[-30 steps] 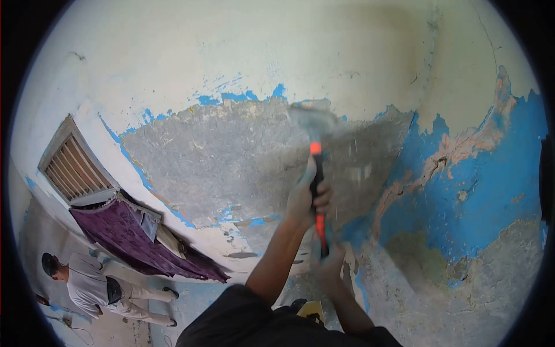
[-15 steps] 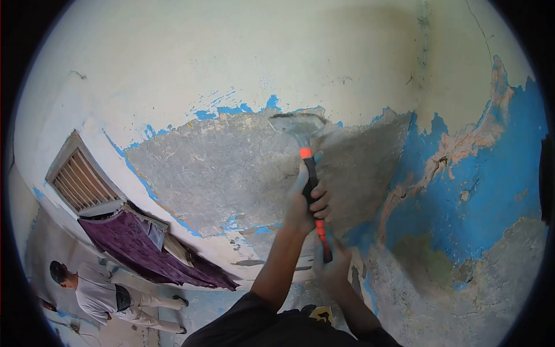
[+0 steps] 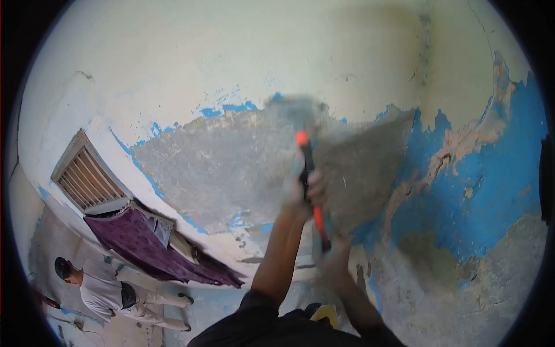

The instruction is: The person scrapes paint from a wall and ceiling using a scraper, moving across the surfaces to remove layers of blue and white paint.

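A long-handled wall scraper [image 3: 307,165] with a black and orange-red handle points up against the wall. Its wide blade [image 3: 296,107], smeared by motion, lies over the ragged edge where cream paint meets bare grey plaster [image 3: 202,156]. My left hand [image 3: 309,188] is wrapped around the middle of the handle. Lower down, my right hand [image 3: 333,257] is closed at the handle's bottom end, and it is blurred too. Bits of blue paint [image 3: 240,107] show along the edge left of the blade.
To the left is a barred wooden window [image 3: 89,176] with a purple cloth [image 3: 150,246] below it. A person in a cap and light clothes [image 3: 107,292] stands at lower left. Blue paint with a cracked, peeling strip [image 3: 430,168] covers the wall at right.
The scraper blade has slid upward, from the plaster's top edge onto the paint border. Both hands have moved up slightly with the handle, and the view has shifted a little.
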Motion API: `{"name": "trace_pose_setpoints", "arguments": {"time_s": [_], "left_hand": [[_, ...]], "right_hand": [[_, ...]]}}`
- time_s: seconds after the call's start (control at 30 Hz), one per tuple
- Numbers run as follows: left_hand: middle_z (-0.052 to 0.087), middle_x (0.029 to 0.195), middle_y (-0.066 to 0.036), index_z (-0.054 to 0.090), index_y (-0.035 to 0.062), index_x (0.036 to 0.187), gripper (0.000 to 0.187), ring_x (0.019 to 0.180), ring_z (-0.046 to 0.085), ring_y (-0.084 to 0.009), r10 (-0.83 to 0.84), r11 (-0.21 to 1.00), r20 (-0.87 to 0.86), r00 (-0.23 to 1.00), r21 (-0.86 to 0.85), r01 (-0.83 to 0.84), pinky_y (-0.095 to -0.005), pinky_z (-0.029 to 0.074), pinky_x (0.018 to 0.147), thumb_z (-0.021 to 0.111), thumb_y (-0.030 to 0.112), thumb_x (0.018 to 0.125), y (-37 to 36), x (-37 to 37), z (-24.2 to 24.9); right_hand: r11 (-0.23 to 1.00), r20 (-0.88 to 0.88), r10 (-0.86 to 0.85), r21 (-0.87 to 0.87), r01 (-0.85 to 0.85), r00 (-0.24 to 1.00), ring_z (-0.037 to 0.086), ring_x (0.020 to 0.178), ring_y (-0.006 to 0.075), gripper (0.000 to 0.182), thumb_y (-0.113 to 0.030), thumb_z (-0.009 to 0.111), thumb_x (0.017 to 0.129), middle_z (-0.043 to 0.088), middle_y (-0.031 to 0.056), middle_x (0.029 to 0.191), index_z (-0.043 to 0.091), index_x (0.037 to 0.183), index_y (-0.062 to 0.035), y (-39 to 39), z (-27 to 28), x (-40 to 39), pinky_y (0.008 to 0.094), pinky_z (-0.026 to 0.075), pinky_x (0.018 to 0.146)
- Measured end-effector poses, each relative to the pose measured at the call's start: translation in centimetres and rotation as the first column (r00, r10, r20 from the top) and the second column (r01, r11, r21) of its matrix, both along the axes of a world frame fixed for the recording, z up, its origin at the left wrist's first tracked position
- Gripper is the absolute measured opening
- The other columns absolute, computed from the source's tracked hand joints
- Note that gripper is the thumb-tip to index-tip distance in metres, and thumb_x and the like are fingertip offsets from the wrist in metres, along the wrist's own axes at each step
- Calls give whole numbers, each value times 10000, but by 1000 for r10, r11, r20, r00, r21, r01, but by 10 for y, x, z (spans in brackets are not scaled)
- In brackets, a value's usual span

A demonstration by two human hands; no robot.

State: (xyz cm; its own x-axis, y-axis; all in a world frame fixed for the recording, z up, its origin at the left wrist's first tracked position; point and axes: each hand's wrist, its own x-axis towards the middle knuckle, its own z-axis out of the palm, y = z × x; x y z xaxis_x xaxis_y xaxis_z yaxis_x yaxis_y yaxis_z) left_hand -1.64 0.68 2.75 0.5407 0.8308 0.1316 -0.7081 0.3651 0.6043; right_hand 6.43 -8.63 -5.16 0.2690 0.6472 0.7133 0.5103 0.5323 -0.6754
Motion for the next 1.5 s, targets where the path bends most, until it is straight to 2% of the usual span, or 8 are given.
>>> {"name": "trace_pose_setpoints", "arguments": {"time_s": [0.03,0.13,0.27,0.9,1.0,1.23,1.43,1.5], "left_hand": [[325,562,69,531,203,1024,434,396,270,-53,-42,998,-38,998,53,44,-212,249,349,409,608,929,15,0,18],[326,565,70,492,257,1149,436,399,272,-50,-69,997,-24,997,-34,68,-210,257,353,413,622,923,15,-8,1],[349,613,64,413,305,1363,428,401,264,-49,36,998,91,995,-54,-31,-201,243,339,377,503,985,-12,-6,-39],[329,620,64,421,262,1346,434,406,268,-44,83,995,96,992,-57,-78,-206,263,330,369,502,988,-13,9,-13],[342,621,65,426,260,1341,439,407,266,-41,118,986,81,990,-131,-107,-203,260,329,370,510,984,-13,17,11],[368,624,61,465,264,1305,429,399,271,-50,95,993,60,994,-78,-90,-201,249,332,373,527,978,-8,7,5],[367,609,66,492,253,1265,412,395,273,-52,106,981,-47,993,-158,-112,-205,243,326,390,526,974,-9,0,9],[368,604,70,525,216,1176,383,394,274,-50,43,998,31,999,-56,-41,-204,244,326,406,518,973,-1,-1,6]], "right_hand": [[994,11,80,-75,-79,997,566,512,281,423,-78,617,871,565,172,653,531,1279,-5,7,14,6,367,429,489],[988,45,82,-131,-75,996,573,511,295,452,-81,616,869,572,178,658,511,1301,-2,-9,10,-1,379,441,498],[992,-24,70,-102,-72,997,537,529,132,418,-60,593,885,553,143,650,533,1291,25,-28,-38,-9,297,440,502],[997,60,74,-37,-72,995,490,448,185,523,-32,638,852,494,98,589,498,1354,-60,-29,-8,13,336,390,441],[987,38,71,-145,-65,997,498,455,185,506,-33,634,854,499,99,595,508,1344,-54,-15,-2,20,331,389,442],[998,-11,45,-53,-46,999,465,458,115,260,-35,607,877,491,93,562,629,1132,16,-16,11,5,300,366,441],[999,68,-1,-39,3,998,483,467,119,379,-32,601,877,528,103,585,566,1249,35,-10,11,1,272,381,453],[997,18,35,-71,-34,999,488,469,120,396,-36,600,879,534,109,589,553,1266,34,-22,9,0,267,384,455]]}}
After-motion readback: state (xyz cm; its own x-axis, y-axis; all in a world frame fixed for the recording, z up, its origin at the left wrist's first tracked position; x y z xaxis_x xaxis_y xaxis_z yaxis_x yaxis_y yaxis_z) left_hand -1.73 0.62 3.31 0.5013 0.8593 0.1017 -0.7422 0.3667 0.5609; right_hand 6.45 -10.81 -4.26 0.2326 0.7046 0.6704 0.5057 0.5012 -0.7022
